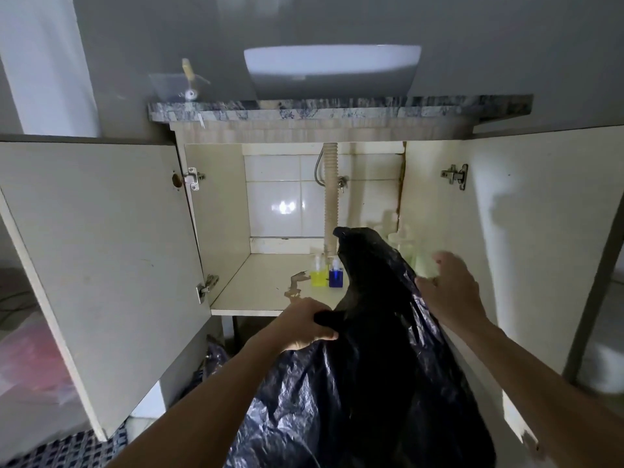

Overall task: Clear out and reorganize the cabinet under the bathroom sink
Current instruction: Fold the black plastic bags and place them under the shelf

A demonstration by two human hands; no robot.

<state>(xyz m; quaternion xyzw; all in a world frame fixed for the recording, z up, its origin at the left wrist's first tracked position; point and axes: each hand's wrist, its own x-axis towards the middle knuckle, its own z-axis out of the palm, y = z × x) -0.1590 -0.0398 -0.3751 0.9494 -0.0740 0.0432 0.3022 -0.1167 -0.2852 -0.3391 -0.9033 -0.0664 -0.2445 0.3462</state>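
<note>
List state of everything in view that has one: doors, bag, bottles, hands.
left cabinet door: open wide
right cabinet door: open wide
black bin bag: held up, crumpled
yellow bottle: upright on cabinet floor
blue bottle: upright beside it
left hand: gripping bag edge
right hand: open, blurred

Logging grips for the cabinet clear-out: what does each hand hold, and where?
Left hand grips the black trash bag by a bunched edge near its top. Right hand is blurred; hold unclear.
</note>
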